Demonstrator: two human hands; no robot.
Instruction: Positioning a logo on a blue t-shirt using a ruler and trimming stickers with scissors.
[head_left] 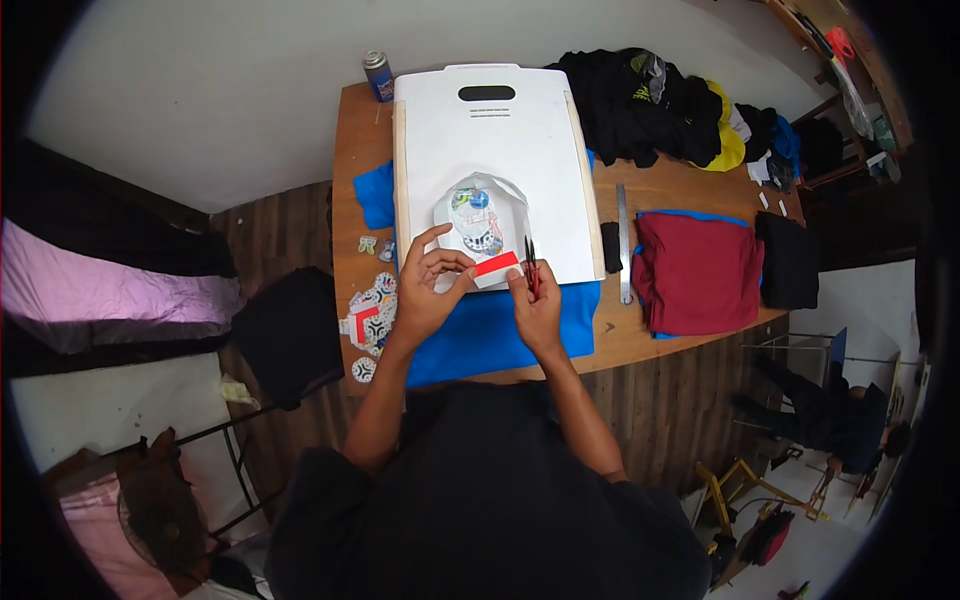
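My left hand [432,290] pinches the left end of a small red and white strip [495,264] between thumb and finger, its other fingers raised. The thumb of my right hand [538,305] presses on the strip's right end. A pair of dark scissors [531,256] is also in my right hand, blades pointing away from me. Just beyond the strip, a curled white sheet [515,192] with several printed cutouts [478,208] inside lies on a large white panel [430,150] with a dark handle slot. Blue cloth [490,335] spreads under the panel's near edge.
Patterned cutouts [375,315] lie on the wooden table [352,130] at left, and a spray can [377,75] stands behind. To the right are a steel ruler [624,240], folded maroon cloth [697,272] and piled dark clothes [640,110]. Another person [850,415] is farther right.
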